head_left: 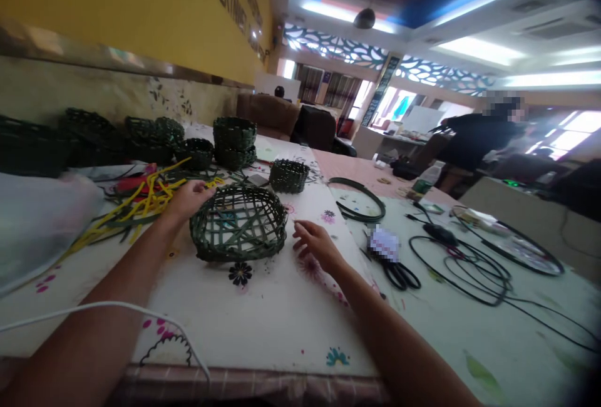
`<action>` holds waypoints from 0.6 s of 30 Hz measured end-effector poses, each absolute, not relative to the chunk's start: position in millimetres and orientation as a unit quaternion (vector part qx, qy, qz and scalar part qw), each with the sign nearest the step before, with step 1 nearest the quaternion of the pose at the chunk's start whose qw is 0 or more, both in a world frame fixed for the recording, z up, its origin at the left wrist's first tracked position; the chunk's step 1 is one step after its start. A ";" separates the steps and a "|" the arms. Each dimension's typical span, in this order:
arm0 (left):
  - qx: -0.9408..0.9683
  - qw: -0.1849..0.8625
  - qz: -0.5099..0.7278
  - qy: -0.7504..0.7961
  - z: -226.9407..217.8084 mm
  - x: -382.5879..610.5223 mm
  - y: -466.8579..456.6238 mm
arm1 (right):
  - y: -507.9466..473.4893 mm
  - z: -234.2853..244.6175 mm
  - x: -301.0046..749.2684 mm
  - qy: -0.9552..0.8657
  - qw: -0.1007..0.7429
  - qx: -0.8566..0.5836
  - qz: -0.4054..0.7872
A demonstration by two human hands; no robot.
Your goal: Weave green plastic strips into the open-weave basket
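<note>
A dark green woven basket (238, 222) with an open lattice sits on the white, flower-patterned tablecloth between my hands. My left hand (185, 200) is beyond the basket's left rim, its fingers closed at a short, crinkled yellow strip (215, 182). Just left of that hand lies a loose heap of yellow and green strips (145, 197). My right hand (318, 245) hovers to the right of the basket, apart from it, with fingers loosely bent, spread and holding nothing.
Several finished green baskets (235, 134) stand along the wall, and a smaller one (288, 175) stands behind mine. To the right lie a coil of green strip (359, 200), black-handled scissors (401, 274), black cable (469, 275) and a bottle (427, 178). A white cord (117, 304) crosses my left forearm. A person (476, 134) stands far right.
</note>
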State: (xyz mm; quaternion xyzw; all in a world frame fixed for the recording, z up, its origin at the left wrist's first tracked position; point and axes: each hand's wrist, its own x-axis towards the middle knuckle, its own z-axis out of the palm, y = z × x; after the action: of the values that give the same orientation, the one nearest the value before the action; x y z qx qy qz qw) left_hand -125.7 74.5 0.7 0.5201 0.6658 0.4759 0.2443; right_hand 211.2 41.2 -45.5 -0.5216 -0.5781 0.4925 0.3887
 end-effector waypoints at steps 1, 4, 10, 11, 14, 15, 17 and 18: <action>0.520 0.288 0.470 0.653 -5.9 -125.6 76.8 | 45.4 -45.9 211.3 -0.576 0.414 -0.524 0.472; 0.530 0.362 0.453 0.618 -15.9 -119.6 75.5 | 57.5 -43.1 207.7 -0.579 0.454 -0.512 0.445; 0.535 0.457 0.421 0.573 -5.7 -99.8 61.5 | 73.8 -21.7 201.1 -0.584 0.422 -0.491 0.488; 0.536 0.473 0.410 0.566 -3.9 -94.3 58.8 | 75.6 -19.3 202.0 -0.597 0.421 -0.490 0.477; 0.554 0.497 0.380 0.549 -0.6 -75.9 50.2 | 78.9 -16.6 208.5 -0.647 0.418 -0.464 0.438; 0.562 0.499 0.371 0.546 0.1 -70.2 47.4 | 79.3 -16.8 211.6 -0.662 0.419 -0.453 0.426; 0.576 0.499 0.357 0.540 1.3 -60.9 42.3 | 79.6 -18.0 217.7 -0.685 0.423 -0.437 0.401; 0.583 0.498 0.352 0.537 1.8 -57.5 40.3 | 79.6 -18.5 220.3 -0.692 0.428 -0.433 0.388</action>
State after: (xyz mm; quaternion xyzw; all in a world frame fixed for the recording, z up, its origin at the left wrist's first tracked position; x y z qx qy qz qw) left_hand -57.5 40.3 1.8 0.5828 0.5368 0.3522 0.4981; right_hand 220.3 79.6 -18.5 -0.4331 -0.6922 0.3876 0.4278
